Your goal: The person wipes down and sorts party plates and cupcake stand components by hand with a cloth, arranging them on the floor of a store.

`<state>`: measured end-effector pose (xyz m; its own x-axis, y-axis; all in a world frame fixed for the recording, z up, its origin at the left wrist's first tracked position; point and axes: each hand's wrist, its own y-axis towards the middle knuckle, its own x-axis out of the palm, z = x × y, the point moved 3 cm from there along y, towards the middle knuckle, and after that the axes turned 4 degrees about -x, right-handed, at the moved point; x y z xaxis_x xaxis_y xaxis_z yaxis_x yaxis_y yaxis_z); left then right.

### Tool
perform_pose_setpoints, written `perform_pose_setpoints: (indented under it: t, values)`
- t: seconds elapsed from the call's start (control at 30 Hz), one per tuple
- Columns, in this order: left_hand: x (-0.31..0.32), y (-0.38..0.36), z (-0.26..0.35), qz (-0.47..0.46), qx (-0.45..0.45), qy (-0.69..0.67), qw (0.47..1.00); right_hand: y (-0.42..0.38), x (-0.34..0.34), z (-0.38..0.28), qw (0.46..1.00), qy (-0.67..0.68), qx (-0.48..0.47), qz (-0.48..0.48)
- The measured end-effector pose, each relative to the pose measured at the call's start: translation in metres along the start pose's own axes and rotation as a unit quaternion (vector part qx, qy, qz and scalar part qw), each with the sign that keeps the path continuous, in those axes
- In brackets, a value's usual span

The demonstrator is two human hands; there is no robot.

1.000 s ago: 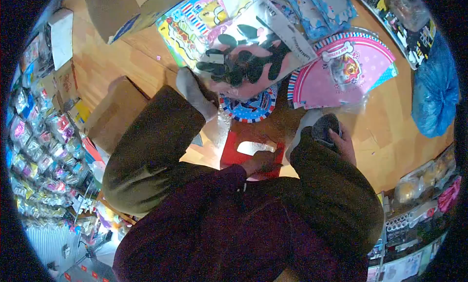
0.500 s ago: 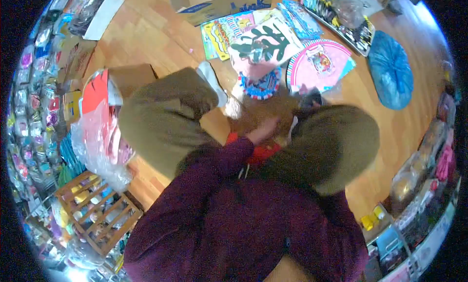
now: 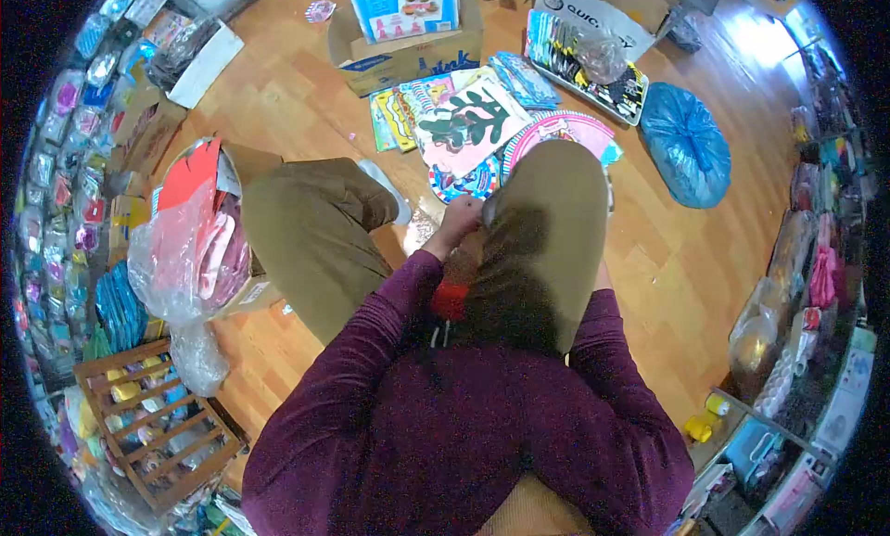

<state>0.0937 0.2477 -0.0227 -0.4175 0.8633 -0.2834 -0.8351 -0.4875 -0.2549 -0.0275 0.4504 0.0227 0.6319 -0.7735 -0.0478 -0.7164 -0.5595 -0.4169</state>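
My left hand [image 3: 460,223] is between my legs, beside the raised right shin. Its fingers are curled, and what they hold, if anything, is hidden against the leg. My right hand is behind my raised right knee [image 3: 556,202]; only a strip of wrist shows below the sleeve, its fingers out of sight. Just beyond my left hand lies a round blue-patterned pack [image 3: 464,182]. Behind it are a pink sheet with green leaves [image 3: 473,119] and a pink round pack [image 3: 575,128], partly covered by the knee. Something red [image 3: 450,300] shows under my left forearm.
A cardboard box [image 3: 408,65] holds a blue pack [image 3: 408,7] ahead. To the right are a tray of packets [image 3: 593,68] and a blue plastic bag [image 3: 686,145]. At left stand a box of red and pink items [image 3: 199,230] and a wooden rack [image 3: 158,425]. Stocked shelves line both sides.
My right knee has risen and swung inward, now covering part of the pink round pack. My left hand has moved forward and left, its fingers now curled. The view has shifted, showing more floor ahead.
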Motion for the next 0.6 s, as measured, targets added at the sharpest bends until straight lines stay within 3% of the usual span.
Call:
perform_pose_setpoints:
  t: [0.1,0.17,0.23,0.27,0.33,0.4,0.5,0.57,0.6]
  values:
    - [0.002,-0.004,0.015,-0.025,0.002,-0.088,0.996,0.007,0.002,0.0,1.0,0.02,0.007,0.002]
    - [0.001,-0.003,0.003,-0.052,-0.085,-0.162,0.982,0.013,0.002,0.001,0.999,0.031,0.015,0.002]
    - [0.003,0.004,-0.016,-0.038,-0.215,-0.291,0.931,0.02,0.002,0.001,0.999,0.04,0.021,0.002]
    - [0.005,0.011,-0.023,-0.041,-0.218,-0.288,0.932,0.023,0.001,0.002,0.999,0.046,0.024,0.004]
    - [0.002,0.026,-0.034,0.035,-0.084,-0.201,0.975,0.029,0.0,0.004,0.998,0.056,0.036,0.002]
    - [0.001,0.053,-0.081,0.07,-0.089,-0.244,0.963,0.038,0.004,0.009,0.997,0.062,0.052,-0.002]
    - [-0.032,0.053,-0.026,0.208,-0.085,-0.175,0.959,0.045,0.009,0.011,0.994,0.075,0.084,-0.009]
    - [-0.055,0.049,0.005,0.374,-0.118,0.135,0.91,0.056,0.014,0.011,0.992,0.076,0.104,-0.015]
    - [-0.057,0.052,-0.016,0.4,-0.193,0.111,0.889,0.06,0.016,0.01,0.99,0.077,0.113,-0.018]
